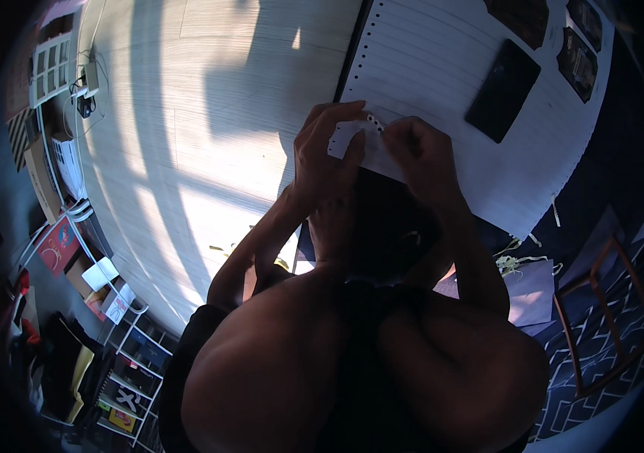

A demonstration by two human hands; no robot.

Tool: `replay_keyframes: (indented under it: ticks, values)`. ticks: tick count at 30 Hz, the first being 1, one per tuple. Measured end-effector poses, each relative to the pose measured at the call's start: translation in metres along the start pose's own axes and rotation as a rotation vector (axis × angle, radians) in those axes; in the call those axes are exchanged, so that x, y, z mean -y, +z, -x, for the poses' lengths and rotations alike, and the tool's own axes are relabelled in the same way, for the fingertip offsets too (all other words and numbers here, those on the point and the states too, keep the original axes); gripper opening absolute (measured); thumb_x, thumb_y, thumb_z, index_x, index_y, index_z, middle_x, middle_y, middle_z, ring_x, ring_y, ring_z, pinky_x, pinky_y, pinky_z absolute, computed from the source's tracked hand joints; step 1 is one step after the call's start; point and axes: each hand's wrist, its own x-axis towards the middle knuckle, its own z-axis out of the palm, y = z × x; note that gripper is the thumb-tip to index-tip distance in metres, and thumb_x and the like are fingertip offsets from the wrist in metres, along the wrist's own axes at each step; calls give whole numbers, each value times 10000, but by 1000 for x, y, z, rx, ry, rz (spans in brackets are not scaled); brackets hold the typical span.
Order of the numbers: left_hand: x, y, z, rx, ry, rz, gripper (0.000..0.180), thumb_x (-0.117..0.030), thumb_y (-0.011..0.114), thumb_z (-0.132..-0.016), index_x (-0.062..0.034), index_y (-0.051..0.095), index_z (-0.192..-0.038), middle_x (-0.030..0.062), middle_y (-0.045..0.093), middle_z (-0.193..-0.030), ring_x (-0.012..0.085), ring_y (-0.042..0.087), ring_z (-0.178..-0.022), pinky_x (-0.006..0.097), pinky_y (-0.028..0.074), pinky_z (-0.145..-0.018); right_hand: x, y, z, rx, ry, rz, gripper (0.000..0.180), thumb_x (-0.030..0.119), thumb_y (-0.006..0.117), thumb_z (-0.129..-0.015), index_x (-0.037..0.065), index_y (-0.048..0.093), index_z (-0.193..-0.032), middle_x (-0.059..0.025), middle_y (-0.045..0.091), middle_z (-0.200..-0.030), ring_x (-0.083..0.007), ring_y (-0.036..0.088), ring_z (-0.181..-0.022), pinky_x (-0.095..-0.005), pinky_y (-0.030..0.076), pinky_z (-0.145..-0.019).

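My left hand [323, 155] and my right hand [426, 155] meet above my lap and together pinch a small white strip of punched paper [360, 143] with a row of holes along its edge. Behind the hands lies a very large sheet of lined white paper [443, 68] with punched holes down its left edge. My bare knees fill the lower part of the view.
A black rectangular card [503, 90] and other dark cards [579, 60] lie on the lined sheet. Pale wood floor [186, 113] spreads to the left, with a wire shelf rack [122, 355] of boxes. A purple paper [531, 291] and a patterned rug [609, 332] sit right.
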Motion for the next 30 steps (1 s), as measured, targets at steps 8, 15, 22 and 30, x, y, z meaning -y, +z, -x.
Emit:
replay_keyframes:
  ticks: [8, 15, 22, 30]
  values:
    - [45, -4, -8, -85, 122, -232, 341, 19, 679, -848, 8, 648, -1188, 190, 667, -1138, 335, 660, -1031, 408, 531, -890, -4, 3, -47, 67, -110, 245, 233, 203, 611, -996, -25, 649, -967, -95, 686, -798, -143, 649, -736, -315, 522, -707]
    - [60, -7, -9, 1, 156, -401, 349, -59, 668, -873, 1, 630, -1215, 182, 645, -1126, 351, 594, -1040, 455, 458, -919, -2, 16, -67, 76, -22, 361, 220, 170, 621, -911, -41, 670, -952, -190, 726, -872, -301, 728, -829, -381, 559, -773]
    - [60, -4, -7, 23, 167, -473, 371, -78, 658, -889, -44, 650, -1259, 148, 633, -1136, 323, 574, -1049, 435, 422, -937, 0, 22, -70, 34, -29, 458, 235, 171, 634, -883, -51, 690, -934, -242, 726, -876, -368, 732, -864, -416, 570, -802]
    - [65, -2, -6, 44, 218, -558, 456, -95, 655, -851, -112, 660, -1306, 139, 586, -1147, 331, 554, -1069, 452, 414, -949, 4, 25, -71, 10, -33, 468, 229, 168, 636, -879, -47, 695, -934, -245, 722, -854, -392, 726, -844, -435, 572, -785]
